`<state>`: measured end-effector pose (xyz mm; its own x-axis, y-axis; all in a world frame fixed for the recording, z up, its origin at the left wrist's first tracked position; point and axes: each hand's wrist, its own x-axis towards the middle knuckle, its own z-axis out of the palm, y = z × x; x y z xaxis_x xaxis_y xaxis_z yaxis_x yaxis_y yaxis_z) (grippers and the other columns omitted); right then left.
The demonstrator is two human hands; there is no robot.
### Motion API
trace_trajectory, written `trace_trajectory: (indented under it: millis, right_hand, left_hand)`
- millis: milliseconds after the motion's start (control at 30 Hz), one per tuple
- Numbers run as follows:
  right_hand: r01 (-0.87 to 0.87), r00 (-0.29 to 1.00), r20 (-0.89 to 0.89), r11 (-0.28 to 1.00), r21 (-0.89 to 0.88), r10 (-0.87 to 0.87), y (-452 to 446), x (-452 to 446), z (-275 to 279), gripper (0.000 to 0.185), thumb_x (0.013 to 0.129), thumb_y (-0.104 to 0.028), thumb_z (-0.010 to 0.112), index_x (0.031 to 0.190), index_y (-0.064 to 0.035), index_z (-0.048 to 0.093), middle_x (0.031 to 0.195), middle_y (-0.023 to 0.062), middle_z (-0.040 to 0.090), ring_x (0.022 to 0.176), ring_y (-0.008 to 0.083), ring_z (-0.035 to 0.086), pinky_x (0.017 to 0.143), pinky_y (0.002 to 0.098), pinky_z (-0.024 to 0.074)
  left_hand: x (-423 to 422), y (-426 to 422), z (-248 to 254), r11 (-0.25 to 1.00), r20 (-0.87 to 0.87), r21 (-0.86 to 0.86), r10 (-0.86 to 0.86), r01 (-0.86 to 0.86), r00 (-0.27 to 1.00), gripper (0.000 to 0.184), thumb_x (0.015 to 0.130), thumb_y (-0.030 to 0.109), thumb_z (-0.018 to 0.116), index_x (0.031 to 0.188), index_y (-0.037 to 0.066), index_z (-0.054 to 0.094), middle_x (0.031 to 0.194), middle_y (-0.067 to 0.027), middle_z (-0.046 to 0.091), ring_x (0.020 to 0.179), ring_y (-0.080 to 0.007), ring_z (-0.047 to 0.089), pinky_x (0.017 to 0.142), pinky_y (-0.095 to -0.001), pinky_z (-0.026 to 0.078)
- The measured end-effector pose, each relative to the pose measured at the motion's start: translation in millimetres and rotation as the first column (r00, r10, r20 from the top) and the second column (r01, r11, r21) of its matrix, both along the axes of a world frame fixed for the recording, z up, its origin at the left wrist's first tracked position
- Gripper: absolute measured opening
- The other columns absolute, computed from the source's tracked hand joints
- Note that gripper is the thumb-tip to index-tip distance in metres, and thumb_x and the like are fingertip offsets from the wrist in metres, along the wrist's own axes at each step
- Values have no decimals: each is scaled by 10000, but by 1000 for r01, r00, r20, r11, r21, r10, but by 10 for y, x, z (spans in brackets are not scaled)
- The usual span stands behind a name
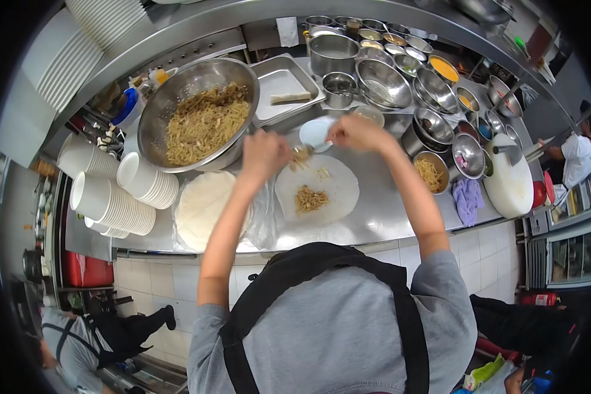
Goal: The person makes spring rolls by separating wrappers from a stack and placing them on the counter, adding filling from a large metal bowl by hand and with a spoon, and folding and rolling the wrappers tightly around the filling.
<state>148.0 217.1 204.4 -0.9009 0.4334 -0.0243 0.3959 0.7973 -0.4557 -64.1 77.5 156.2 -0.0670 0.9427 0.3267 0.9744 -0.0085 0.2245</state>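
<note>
A thin round wrapper sheet (340, 192) lies on the steel counter in front of me, with a mound of shredded filling (311, 199) on it and a few loose strands above. Over the sheet's upper left edge, my left hand (266, 155) is closed, its fingers curled beside a blurred clump of filling (300, 157); what they grip is unclear. My right hand (359, 134) pinches what looks like a metal spoon, slanting toward that clump. Behind it sits a small white bowl (316, 132). A stack of pale round sheets (203, 205) lies under my left forearm.
A large steel bowl of shredded filling (207, 131) stands at left, near a metal tray (282, 73) holding a pale roll (290, 98). Stacked white tubs (115, 200) line the left edge. Steel bowls (382, 82) crowd the right, with a purple cloth (467, 200). Other people work nearby.
</note>
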Motion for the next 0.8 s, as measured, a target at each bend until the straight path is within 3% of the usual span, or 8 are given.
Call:
trace_trajectory:
  millis: [167,233,333,433,533,633,800]
  right_hand:
    - [152,965,200,983,100,-170,-334,446,-747,138,778,-102,605,856,-156,704,870,82,686,829,281,661,737,399,515]
    - [175,948,242,973,148,-207,-418,470,-879,134,772,-83,597,845,-128,700,871,103,687,828,296,666,724,407,523]
    - [153,940,267,962,224,-212,-473,405,-964,123,766,-58,585,822,-77,693,859,145,685,813,325,674,685,415,535]
    - [136,942,259,951,279,-211,-481,299,-953,122,767,-50,574,813,-56,687,839,148,679,789,324,671,656,421,527]
    - [89,960,227,950,300,-161,-520,258,-863,109,762,-47,576,798,-24,676,828,169,672,788,332,673,639,421,533]
    - [93,966,187,919,384,-176,-546,255,-906,100,762,-69,592,781,-61,689,802,152,685,755,312,688,600,399,543]
    - [39,971,195,898,439,-138,-563,260,-823,99,754,-69,594,781,-67,690,756,138,680,723,300,688,582,399,541]
  left_hand:
    - [476,41,-995,979,79,-134,-144,154,986,198,650,213,767,802,156,654,828,1,623,883,-227,567,747,-397,394]
    - [587,36,-1091,969,134,-150,-179,198,975,231,663,177,754,859,134,640,878,-14,621,907,-241,571,762,-402,400]
    - [656,40,-1170,947,274,-10,-306,321,912,232,713,104,675,941,93,632,988,-49,624,988,-254,574,847,-412,417]
    - [695,26,-1260,851,268,42,-515,524,814,369,730,27,635,1096,74,623,1138,-76,603,1060,-273,562,937,-408,414]
    - [719,-46,-1358,865,242,4,-487,501,839,416,750,13,598,1163,67,604,1199,-86,585,1076,-275,557,982,-396,405]
    - [725,-133,-1406,863,240,78,-503,500,831,389,759,21,586,1145,57,610,1180,-87,589,1062,-268,558,974,-398,405]
    - [747,-188,-1542,864,156,33,-501,502,852,328,755,34,595,1080,52,630,1152,-69,597,1059,-268,552,981,-395,396]
